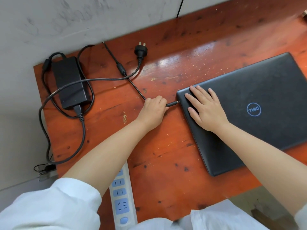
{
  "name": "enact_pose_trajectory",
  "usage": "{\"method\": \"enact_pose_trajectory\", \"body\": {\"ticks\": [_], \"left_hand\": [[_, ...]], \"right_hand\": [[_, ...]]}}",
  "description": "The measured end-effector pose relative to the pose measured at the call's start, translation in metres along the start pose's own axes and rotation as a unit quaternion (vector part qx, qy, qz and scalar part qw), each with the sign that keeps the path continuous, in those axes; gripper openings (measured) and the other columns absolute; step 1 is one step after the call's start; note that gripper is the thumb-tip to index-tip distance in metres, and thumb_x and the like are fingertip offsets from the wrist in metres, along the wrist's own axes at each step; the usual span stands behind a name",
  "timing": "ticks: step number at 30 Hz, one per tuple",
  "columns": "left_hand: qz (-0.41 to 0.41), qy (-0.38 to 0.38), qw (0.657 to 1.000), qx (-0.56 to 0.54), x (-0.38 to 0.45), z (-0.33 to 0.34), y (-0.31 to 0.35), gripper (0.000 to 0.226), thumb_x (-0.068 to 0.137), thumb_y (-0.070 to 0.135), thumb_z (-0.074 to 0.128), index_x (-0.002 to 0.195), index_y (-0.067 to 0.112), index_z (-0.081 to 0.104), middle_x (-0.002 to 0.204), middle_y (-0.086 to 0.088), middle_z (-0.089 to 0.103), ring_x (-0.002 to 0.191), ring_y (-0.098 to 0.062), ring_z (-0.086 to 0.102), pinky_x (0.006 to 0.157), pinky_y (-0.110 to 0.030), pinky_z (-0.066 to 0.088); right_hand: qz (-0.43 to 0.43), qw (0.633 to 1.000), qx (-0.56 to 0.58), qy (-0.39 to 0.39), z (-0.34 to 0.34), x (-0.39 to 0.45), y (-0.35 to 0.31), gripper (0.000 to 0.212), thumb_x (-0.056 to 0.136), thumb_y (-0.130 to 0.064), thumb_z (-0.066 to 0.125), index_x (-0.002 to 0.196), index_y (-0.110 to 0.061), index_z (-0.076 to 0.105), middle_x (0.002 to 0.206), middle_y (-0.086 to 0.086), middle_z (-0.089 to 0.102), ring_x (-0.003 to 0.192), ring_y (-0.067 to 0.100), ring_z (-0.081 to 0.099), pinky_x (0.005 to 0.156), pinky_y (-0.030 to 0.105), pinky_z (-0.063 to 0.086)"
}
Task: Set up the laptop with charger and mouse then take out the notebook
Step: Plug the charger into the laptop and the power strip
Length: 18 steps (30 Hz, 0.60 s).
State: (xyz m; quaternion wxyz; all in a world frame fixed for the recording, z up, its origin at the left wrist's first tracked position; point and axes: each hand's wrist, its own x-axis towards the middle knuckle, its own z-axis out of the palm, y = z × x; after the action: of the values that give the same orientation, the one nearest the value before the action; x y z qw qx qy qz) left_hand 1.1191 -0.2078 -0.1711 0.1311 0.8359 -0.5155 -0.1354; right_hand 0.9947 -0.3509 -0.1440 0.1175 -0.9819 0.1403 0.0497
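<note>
On the red wooden desk (166, 155), left hand (153, 112) pinches the charger plug (172, 104) at the closed laptop (249, 110), right hand (207, 108) flat atop.

A plain study or work corner, in a home or a simple office; which of the two cannot be told. A worn, red-stained wooden table (166, 146), scratched and knotty, stands pushed into the angle of a bare grey wall (49, 22) marked with scuffs. On the table lie a closed black laptop (265, 90) and a charger (69, 82) with its cable and loose plug (140, 50). A white power strip (122, 196) with blue sockets lies at the near edge. A second thin cable (180, 7) runs up the wall.
</note>
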Motion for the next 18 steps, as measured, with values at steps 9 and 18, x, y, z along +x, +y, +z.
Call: {"method": "enact_pose_trajectory", "body": {"ticks": [9, 18], "left_hand": [[0.064, -0.061, 0.980, 0.177, 0.010, -0.021, 0.010, 0.019, 0.066, 0.017, 0.080, 0.069, 0.005, 0.065, 0.068, -0.010, 0.066, 0.051, -0.023, 0.062, 0.049, -0.025, 0.045], [0.078, -0.031, 0.971, 0.225, 0.016, -0.027, 0.024, 0.025, 0.040, 0.010, 0.085, 0.044, 0.014, 0.061, 0.042, 0.001, 0.057, 0.028, -0.015, 0.050, 0.068, -0.030, 0.059]], "right_hand": [[-0.003, 1.000, -0.004, -0.003, 0.001, 0.000, 0.001, 0.051, 0.085, -0.030, 0.032, 0.123, -0.004, 0.054, 0.135, 0.022, 0.051, 0.125, 0.040, 0.046, 0.103, 0.060, 0.032], [-0.015, 1.000, -0.019, 0.009, 0.006, 0.003, 0.006, 0.049, 0.084, -0.031, 0.036, 0.121, -0.006, 0.056, 0.132, 0.020, 0.054, 0.123, 0.038, 0.049, 0.100, 0.060, 0.035]]}}
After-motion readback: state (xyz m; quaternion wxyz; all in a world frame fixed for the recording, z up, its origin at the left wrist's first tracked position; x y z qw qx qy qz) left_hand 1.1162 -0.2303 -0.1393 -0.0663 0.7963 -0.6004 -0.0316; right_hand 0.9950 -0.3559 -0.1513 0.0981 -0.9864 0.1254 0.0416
